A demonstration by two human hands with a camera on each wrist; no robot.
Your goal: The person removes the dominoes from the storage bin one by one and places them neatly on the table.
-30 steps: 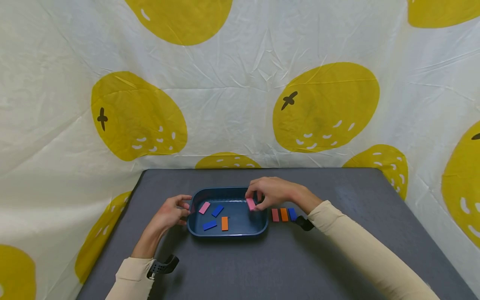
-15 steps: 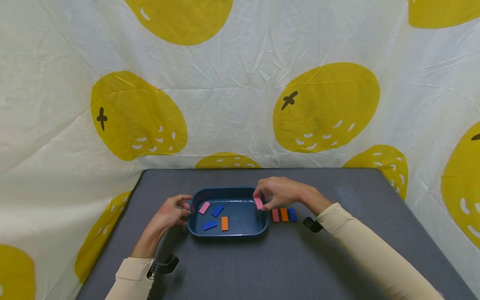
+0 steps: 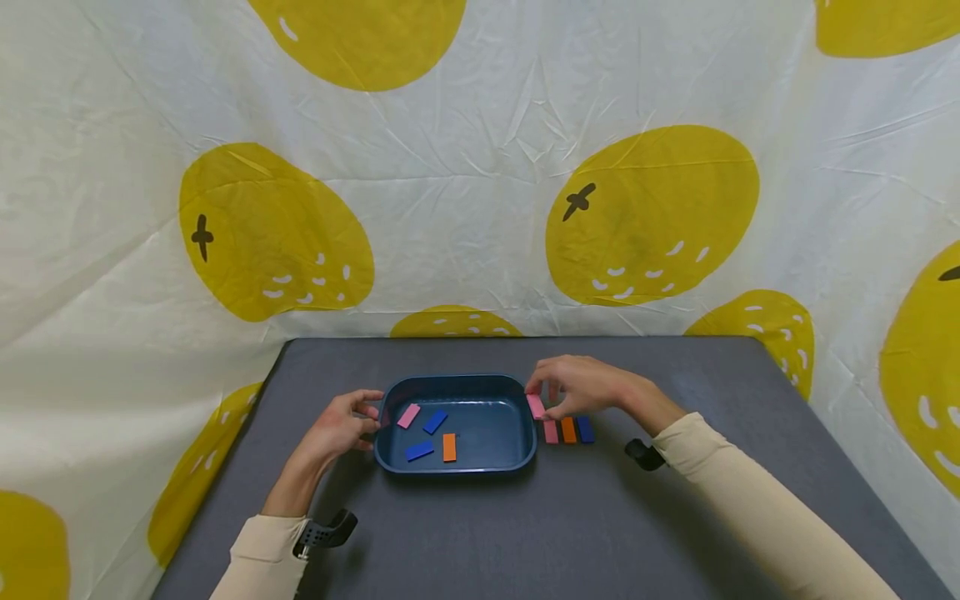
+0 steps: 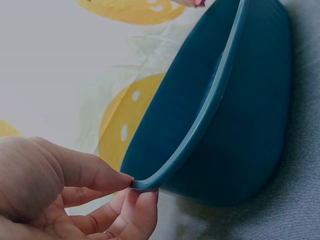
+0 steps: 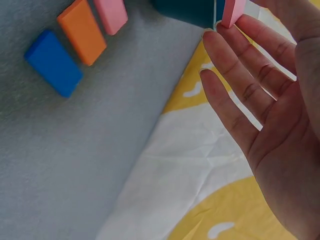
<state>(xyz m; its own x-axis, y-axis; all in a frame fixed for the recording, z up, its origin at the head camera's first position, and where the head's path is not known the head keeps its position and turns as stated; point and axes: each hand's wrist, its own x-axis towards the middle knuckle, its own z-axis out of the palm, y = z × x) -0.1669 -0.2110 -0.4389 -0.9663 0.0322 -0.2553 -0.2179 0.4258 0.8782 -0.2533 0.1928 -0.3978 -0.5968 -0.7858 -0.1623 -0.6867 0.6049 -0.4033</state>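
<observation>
- Pinching a pink rectangular block [image 3: 535,407] in the right hand [image 3: 581,385], at the right rim of a dark-blue rectangular tray [image 3: 491,433], perhaps touching it.
- Gripping the tray's left rim with the left hand [image 3: 341,426].
- Best carried level, clear of the rim.
- At work near the far edge of a grey tabletop [image 3: 465,533], before yellow-printed white fabric [image 3: 457,233].

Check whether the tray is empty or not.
Not empty: the tray has a pink block, an orange block and two blue blocks lying inside.

Booth-like workspace: fruit-print cloth [image 3: 457,233] around a grey table [image 3: 480,537]
</observation>
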